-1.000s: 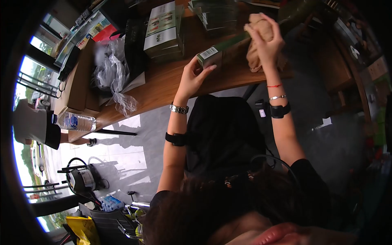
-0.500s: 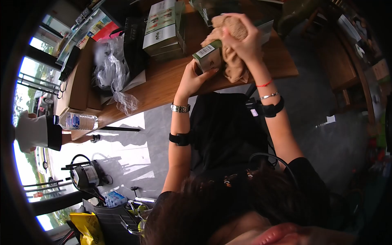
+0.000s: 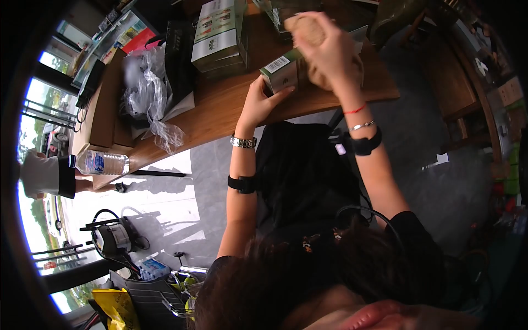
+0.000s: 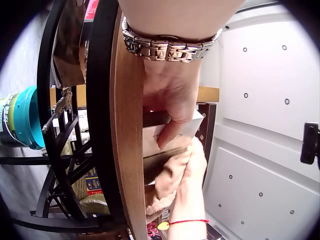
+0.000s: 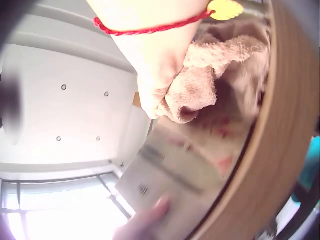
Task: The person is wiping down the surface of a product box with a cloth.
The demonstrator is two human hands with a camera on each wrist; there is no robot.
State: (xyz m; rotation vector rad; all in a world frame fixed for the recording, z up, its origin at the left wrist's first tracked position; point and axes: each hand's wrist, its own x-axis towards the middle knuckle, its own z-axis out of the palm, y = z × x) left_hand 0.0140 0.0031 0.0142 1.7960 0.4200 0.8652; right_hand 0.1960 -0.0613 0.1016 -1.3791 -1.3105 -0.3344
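My left hand (image 3: 257,105) grips the near end of a green and white box (image 3: 281,76) at the table's near edge, thumb on its end face. In the left wrist view the thumb of the left hand (image 4: 172,107) presses the box (image 4: 167,141). My right hand (image 3: 331,58) holds a bunched tan cloth (image 3: 309,30) above the far part of the box. The right wrist view has the cloth (image 5: 192,95) bunched under the right hand (image 5: 155,82), against the box (image 5: 170,175). Fingers of the right hand are partly hidden there.
Stacked boxes (image 3: 220,36) stand on the wooden table (image 3: 220,110), left of the hands. Clear plastic wrap (image 3: 148,93), a cardboard box (image 3: 107,104) and a water bottle (image 3: 104,163) lie further left. More boxes (image 3: 294,11) sit at the back. A person (image 3: 44,175) stands beyond the bottle.
My right hand with the cloth has come left from beyond the box's far end to over the box, and lifted slightly. The left hand keeps its grip, with the box slightly turned.
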